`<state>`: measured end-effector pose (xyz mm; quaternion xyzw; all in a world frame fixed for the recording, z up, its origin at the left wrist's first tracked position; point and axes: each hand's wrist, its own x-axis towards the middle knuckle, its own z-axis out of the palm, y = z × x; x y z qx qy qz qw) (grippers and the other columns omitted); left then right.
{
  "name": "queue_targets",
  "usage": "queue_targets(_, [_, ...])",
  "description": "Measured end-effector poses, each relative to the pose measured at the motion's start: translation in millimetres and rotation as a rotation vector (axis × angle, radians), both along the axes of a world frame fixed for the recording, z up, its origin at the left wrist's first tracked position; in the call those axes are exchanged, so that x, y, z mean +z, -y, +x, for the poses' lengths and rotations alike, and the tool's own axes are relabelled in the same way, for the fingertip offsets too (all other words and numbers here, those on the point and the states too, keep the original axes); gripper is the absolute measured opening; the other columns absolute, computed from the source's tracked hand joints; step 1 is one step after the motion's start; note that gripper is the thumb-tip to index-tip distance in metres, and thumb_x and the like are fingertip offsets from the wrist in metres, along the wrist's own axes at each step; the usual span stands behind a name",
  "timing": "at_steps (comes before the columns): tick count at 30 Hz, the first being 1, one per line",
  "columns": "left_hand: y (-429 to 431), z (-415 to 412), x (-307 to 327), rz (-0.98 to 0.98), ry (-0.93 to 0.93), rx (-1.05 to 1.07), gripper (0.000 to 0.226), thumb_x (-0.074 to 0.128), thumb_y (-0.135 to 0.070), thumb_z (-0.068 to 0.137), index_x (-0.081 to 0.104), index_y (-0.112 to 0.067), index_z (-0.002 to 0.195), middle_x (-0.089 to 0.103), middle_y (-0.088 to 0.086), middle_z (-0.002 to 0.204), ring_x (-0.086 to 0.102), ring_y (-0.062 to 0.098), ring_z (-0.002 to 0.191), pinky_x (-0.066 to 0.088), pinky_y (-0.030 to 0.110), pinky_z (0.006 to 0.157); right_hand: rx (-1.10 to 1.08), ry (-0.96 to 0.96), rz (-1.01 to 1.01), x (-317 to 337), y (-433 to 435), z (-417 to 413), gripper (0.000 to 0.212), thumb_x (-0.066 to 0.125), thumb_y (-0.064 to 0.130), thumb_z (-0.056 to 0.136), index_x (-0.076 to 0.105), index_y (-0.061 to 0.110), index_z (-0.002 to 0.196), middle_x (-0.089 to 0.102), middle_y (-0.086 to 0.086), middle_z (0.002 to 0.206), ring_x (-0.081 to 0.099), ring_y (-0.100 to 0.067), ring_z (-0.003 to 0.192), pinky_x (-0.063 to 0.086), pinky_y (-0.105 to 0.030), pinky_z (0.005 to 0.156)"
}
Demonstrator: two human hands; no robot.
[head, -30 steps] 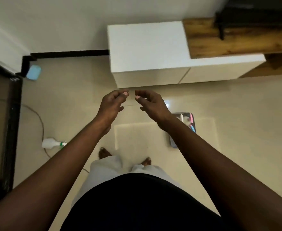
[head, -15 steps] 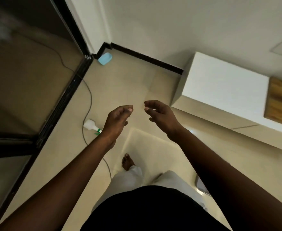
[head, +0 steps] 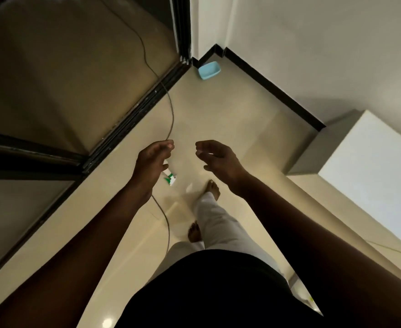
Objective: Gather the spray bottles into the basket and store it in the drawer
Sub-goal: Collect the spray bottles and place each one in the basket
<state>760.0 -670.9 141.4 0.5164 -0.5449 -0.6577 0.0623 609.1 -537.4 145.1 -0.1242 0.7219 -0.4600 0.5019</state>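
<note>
Both hands, left (head: 151, 165) and right (head: 219, 159), are held empty, each grip loosely wide. The white, green-labelled plastic spray bottle (head: 170, 177) lies on the glossy beige floor (head: 230, 110), partly hidden beneath the left hand, beside a thin cable (head: 171, 119).

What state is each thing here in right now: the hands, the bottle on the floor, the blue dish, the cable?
Left hand: empty, fingers curled, raised above the floor.
Right hand: empty, fingers loosely open.
Spray bottle: lying on its side on the floor, partly hidden behind the left hand, not yet picked up.
Blue dish: on the floor in the corner, tilted.
Cable: lying loose along the floor.
</note>
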Motion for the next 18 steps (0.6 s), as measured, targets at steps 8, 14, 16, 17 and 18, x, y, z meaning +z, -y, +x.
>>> queue_targets(8, [94.2, 14.7, -69.8, 0.013, 0.103, 0.11, 0.02, 0.06, -0.025, 0.104, 0.072, -0.028, 0.12, 0.072, -0.003, 0.13, 0.064, 0.018, 0.126, 0.053, 0.045, 0.107, 0.077, 0.259, 0.137, -80.1, 102.5, 17.4, 0.033, 0.062, 0.012, 0.105, 0.065, 0.008, 0.138, 0.069, -0.019, 0.135, 0.064, -0.026, 0.112, 0.053, -0.04, 0.092])
queue_targets(14, [156.1, 36.3, -177.0, 0.012, 0.222, -0.015, 0.021, 0.058, -0.028, 0.105, 0.071, -0.026, 0.122, 0.071, 0.001, 0.131, 0.064, 0.023, 0.124, 0.056, 0.037, 0.096, -0.071, 0.496, 0.223, -180.9, 158.7, 65.5, 0.033, 0.055, 0.003, 0.107, 0.064, 0.011, 0.138, 0.064, -0.01, 0.144, 0.06, -0.022, 0.134, 0.059, -0.036, 0.092])
queue_targets(16, [174.9, 41.2, -223.1, 0.019, 0.232, -0.082, 0.021, 0.058, -0.03, 0.105, 0.071, -0.029, 0.122, 0.07, -0.003, 0.129, 0.063, 0.019, 0.122, 0.057, 0.037, 0.097, -0.161, 0.538, 0.241, -223.4, 176.5, 80.8, 0.029, 0.052, 0.004, 0.108, 0.065, 0.012, 0.133, 0.064, -0.01, 0.144, 0.059, -0.023, 0.134, 0.059, -0.042, 0.098])
queue_targets(17, [180.8, 43.0, -243.1, 0.01, 0.237, -0.125, 0.024, 0.058, -0.03, 0.105, 0.07, -0.027, 0.126, 0.069, -0.004, 0.13, 0.063, 0.018, 0.122, 0.056, 0.036, 0.098, -0.209, 0.561, 0.256, -240.6, 182.7, 86.4, 0.026, 0.052, 0.007, 0.109, 0.066, 0.015, 0.129, 0.064, -0.009, 0.144, 0.059, -0.024, 0.133, 0.058, -0.045, 0.103])
queue_targets(18, [187.8, 46.0, -267.4, 0.001, 0.246, -0.171, 0.028, 0.057, -0.029, 0.105, 0.07, -0.024, 0.13, 0.069, -0.004, 0.132, 0.062, 0.017, 0.123, 0.055, 0.035, 0.099, -0.259, 0.584, 0.277, -261.8, 190.0, 93.2, 0.021, 0.053, 0.011, 0.109, 0.067, 0.019, 0.124, 0.065, -0.009, 0.143, 0.06, -0.025, 0.133, 0.056, -0.049, 0.107])
